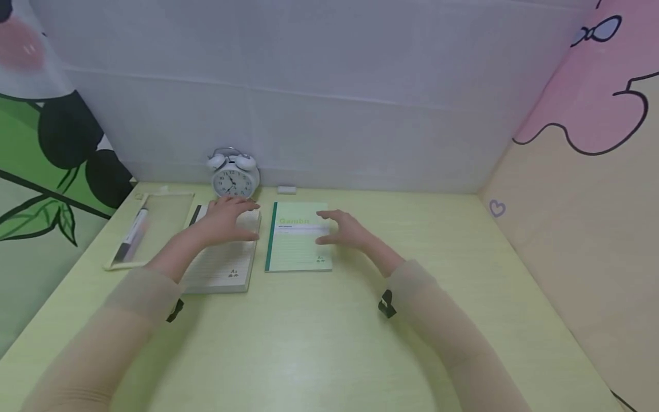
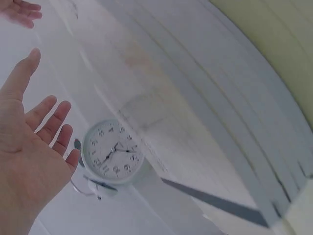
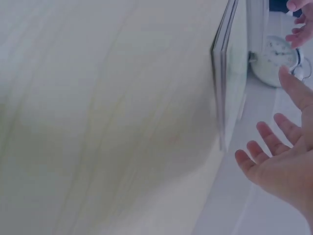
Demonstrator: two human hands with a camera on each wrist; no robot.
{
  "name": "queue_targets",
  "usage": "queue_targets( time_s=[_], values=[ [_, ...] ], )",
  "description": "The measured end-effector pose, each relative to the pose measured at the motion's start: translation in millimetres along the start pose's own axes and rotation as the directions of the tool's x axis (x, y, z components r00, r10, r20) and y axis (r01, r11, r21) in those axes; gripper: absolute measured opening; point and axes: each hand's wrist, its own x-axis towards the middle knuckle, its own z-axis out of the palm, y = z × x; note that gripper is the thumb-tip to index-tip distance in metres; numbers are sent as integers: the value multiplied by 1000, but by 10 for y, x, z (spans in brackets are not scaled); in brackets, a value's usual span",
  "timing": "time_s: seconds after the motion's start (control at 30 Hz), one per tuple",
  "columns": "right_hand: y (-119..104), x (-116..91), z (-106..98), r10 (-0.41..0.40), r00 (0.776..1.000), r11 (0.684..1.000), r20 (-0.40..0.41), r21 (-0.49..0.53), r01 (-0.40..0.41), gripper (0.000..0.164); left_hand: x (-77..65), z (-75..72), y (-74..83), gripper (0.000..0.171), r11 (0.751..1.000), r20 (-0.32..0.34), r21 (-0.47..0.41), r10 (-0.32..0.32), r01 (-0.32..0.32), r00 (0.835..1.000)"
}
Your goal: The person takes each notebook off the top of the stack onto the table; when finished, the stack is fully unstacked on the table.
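A thick stack of white-covered notebooks (image 1: 221,269) lies on the table's left part, a dark strip along its spine. Over its upper part hovers my left hand (image 1: 226,220), fingers spread and palm facing right; the left wrist view shows nothing in that hand (image 2: 29,152). To the right of the stack lies a pale green notebook (image 1: 296,249) with a dark green spine and "Gambit" on its cover. My right hand (image 1: 350,229) is above this notebook's right edge, thumb and fingers apart. Nothing lies in its palm (image 3: 288,166) in the right wrist view.
Behind the stack stands a white twin-bell alarm clock (image 1: 234,177). A small white eraser-like block (image 1: 286,190) lies near the back edge. At far left is a flat, pale-edged mesh pouch (image 1: 167,229) with a marker (image 1: 133,234). A white panel (image 1: 329,126) rises behind the table.
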Motion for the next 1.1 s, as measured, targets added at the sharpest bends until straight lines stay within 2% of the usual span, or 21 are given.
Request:
queue_targets(
  time_s=[0.27, 0.4, 0.63, 0.83, 0.97, 1.1],
  values=[
    [-307, 5, 180, 4, 1000, 1000, 16, 30, -5, 78, -301, -136, -267, 83, 996, -58, -65, -67, 63, 996],
    [-452, 42, 303, -15, 1000, 999, 23, 44, 14, 80, -433, -154, -451, 89, 990, -56, -95, -108, 103, 993],
    [-664, 122, 556, -46, 998, 997, 40, 58, 44, 83, -631, -61, -752, 99, 983, -26, -82, -165, 163, 986],
    [-770, 199, 810, -56, 995, 997, 77, 63, 51, 87, -732, 57, -974, 113, 972, 18, -101, -211, 212, 977],
    [-826, 254, 942, -87, 992, 995, 95, 50, 83, 88, -780, 105, -1058, 113, 968, 22, -128, -213, 214, 977],
    [-880, 302, 1048, -100, 991, 994, 94, 51, 96, 85, -816, 127, -1106, 106, 970, 20, -150, -190, 191, 982]
  ],
)
